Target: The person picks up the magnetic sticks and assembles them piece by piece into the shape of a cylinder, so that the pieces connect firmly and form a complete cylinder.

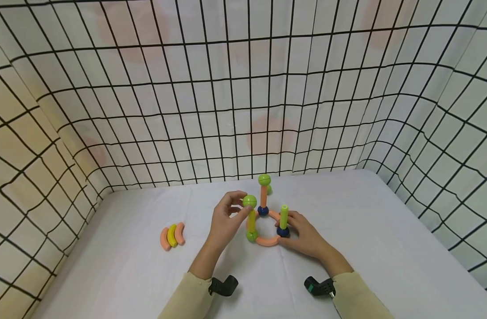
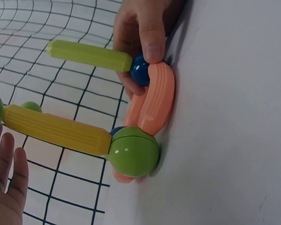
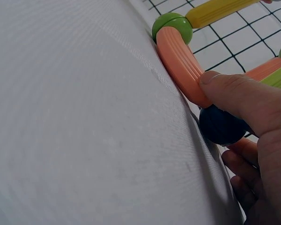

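A ring of orange curved sticks [image 1: 267, 241], joined by balls, lies on the white table with upright sticks on it. My left hand [image 1: 225, 221] pinches the light-green ball [image 1: 249, 201] atop a yellow stick [image 2: 56, 129], whose foot meets another green ball [image 2: 133, 152]. At the ring's right, my right hand [image 1: 307, 237] holds a dark-blue ball [image 3: 220, 125], its thumb on the end of the adjoining orange curve [image 3: 181, 65]. From that ball rises a short lime stick [image 1: 283, 217], bare at its top. Behind, an orange stick [image 1: 263, 196] stands between a blue ball [image 1: 263, 211] and a green ball [image 1: 264, 179].
Two orange curved pieces [image 1: 165, 239] and a yellow one [image 1: 172, 235] lie side by side on the table [image 1: 119, 266] to the left. Another green ball [image 1: 269, 189] shows behind the rear upright. Black netting [image 1: 227, 108] over white cloth surrounds the back and sides.
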{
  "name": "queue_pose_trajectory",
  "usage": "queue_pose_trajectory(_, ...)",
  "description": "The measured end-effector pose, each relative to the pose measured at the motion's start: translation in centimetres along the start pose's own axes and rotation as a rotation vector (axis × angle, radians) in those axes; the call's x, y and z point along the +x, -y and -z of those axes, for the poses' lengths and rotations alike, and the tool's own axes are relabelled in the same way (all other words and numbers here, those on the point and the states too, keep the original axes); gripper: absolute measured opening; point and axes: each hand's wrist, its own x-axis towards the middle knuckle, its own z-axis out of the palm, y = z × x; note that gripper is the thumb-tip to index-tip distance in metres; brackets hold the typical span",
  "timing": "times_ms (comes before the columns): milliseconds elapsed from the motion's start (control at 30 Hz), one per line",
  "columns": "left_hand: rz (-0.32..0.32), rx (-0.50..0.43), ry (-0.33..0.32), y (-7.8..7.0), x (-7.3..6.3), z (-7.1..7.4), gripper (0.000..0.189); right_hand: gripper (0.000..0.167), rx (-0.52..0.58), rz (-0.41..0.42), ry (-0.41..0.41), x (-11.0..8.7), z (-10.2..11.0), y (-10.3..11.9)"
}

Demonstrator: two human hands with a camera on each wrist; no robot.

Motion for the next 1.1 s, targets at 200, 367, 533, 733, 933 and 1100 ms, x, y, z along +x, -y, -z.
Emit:
queue_pose_trajectory(200,-0.023,-0.003,0.025,0.27,-0.13,-0.05,0.033,0.040,0.008,-0.002,0.008,0.04,0.05,0.14)
queue_pose_trajectory(367,-0.027,0.004,0.043,0.29,-0.27,-0.03,0.034,0.039,0.011,-0.005,0.010,0.07,0.10,0.23)
queue_pose_trajectory(533,-0.040,0.005,0.046,0.48,-0.31,0.12,0.036,0.040,0.011,0.003,0.009,0.05,0.09,0.29)
queue_pose_trajectory(733,-0.063,0.000,0.064,0.78,-0.34,0.24,0.038,0.041,0.003,0.004,0.003,0.01,0.05,0.22)
queue_pose_trajectory(933,-0.056,0.003,0.080,0.80,-0.42,0.27,0.041,0.040,0.009,0.001,0.002,-0.02,-0.07,0.15)
queue_pose_trajectory(1100,-0.039,0.006,0.086,0.86,-0.43,0.33,0.042,0.041,0.002,-0.003,0.000,-0.04,-0.10,0.18)
